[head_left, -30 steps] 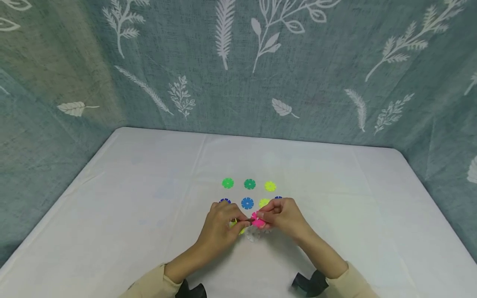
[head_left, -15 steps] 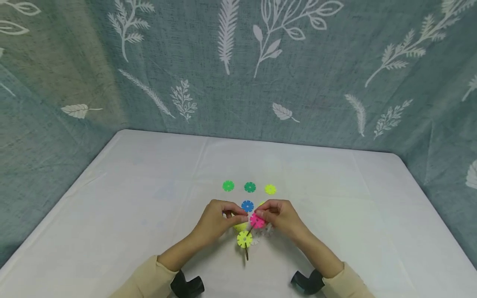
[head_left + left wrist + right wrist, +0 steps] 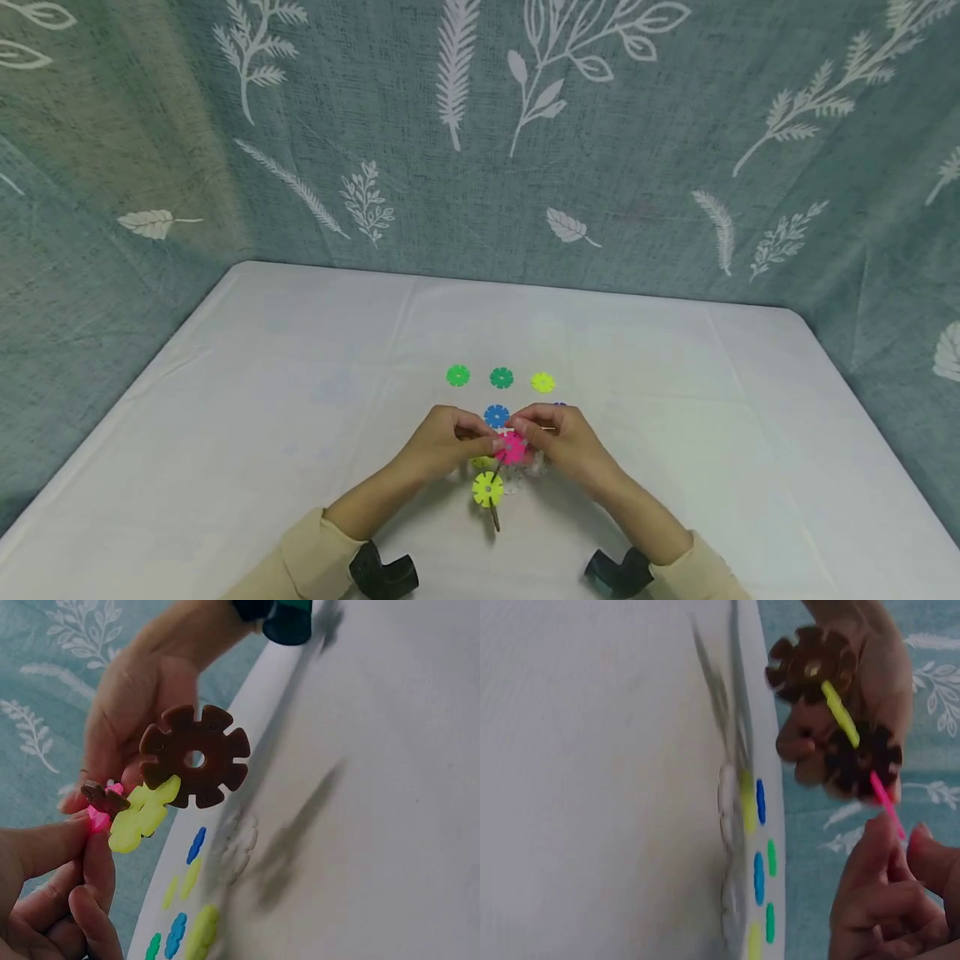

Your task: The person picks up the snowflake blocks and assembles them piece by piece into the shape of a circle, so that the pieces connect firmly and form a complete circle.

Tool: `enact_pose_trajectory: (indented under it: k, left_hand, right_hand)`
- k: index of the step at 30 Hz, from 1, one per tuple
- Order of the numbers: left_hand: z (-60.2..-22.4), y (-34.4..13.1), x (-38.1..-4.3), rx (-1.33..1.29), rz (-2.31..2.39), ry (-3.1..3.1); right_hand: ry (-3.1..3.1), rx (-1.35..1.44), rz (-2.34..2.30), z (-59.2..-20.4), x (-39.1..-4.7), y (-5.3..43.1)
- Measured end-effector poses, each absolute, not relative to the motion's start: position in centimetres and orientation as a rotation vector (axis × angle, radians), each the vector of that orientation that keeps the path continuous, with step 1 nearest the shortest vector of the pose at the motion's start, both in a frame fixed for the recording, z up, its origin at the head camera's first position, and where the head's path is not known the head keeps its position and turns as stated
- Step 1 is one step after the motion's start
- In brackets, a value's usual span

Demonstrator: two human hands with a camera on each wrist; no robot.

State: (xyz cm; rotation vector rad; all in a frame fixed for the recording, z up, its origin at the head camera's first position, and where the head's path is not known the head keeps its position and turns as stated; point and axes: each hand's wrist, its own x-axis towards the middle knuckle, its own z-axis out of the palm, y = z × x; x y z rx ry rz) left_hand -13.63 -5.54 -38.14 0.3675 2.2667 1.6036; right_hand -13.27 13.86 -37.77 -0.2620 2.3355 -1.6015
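A pink disc [image 3: 512,451] with a slotted rim is held in the air above the white counter [image 3: 247,392], and every place here is given from it. It forms the top of a short slotted-together chain: joined to it is an upper brown disc [image 3: 853,774], below that a yellow disc [image 3: 481,492], and farthest from it an end brown disc [image 3: 199,781], hanging tilted towards the person.

On the pink disc's left, its edge is pinched by the fingers of the left hand [image 3: 438,443]; on its upper right, its rim is pinched between thumb and finger of the right hand [image 3: 579,443].

Below the pink disc, clear discs [image 3: 513,482] are seen on the counter. Beyond it lie a blue disc [image 3: 497,411] and, farther off, a row of light green [image 3: 458,381], dark green [image 3: 502,383] and bright yellow [image 3: 543,387] discs.

Because only the pink disc is gripped, the joint beneath it probably carries the rest; were it twisted, a slot could slip and the lower discs be dropped. If lowered carelessly, the chain could knock the clear discs aside.
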Motion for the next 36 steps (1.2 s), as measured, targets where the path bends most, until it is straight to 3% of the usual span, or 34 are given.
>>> enact_pose_trajectory:
  k: [13,22,36]
  left_hand:
    - [-37.9,-6.7,-13.7,0.219,1.629,2.218]
    - [-37.7,-6.5,-13.7,0.215,1.617,2.224]
    - [-38.0,-6.4,-13.4,0.172,1.615,2.201]
  right_hand:
    - [2.333,-0.277,-1.402,-39.5,-14.0,17.5]
    - [2.469,-0.43,-1.261,-40.3,-13.8,17.2]
    - [2.743,-0.303,-1.122,-40.1,-13.0,16.3]
